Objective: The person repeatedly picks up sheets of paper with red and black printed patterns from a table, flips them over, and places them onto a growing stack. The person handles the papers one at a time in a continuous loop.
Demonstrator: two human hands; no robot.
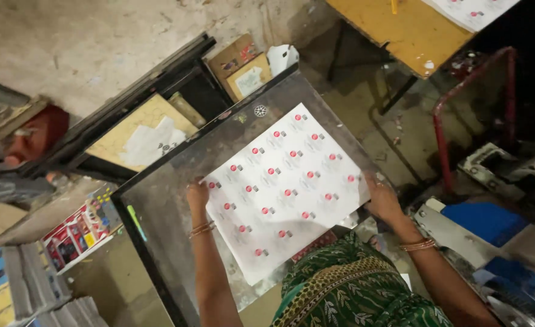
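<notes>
A white printed sheet with rows of small red and grey marks lies on a dark, worn metal table. My left hand rests on the sheet's left edge, fingers closed over it. At the sheet's right edge, my right hand grips the paper. Both wrists wear bangles. My green patterned clothing covers the sheet's near corner.
A yellow table with more printed sheets stands at the top right. A red metal frame and blue objects are on the right. Dark framed screens lean at the left, with cardboard pieces and colourful printed packs.
</notes>
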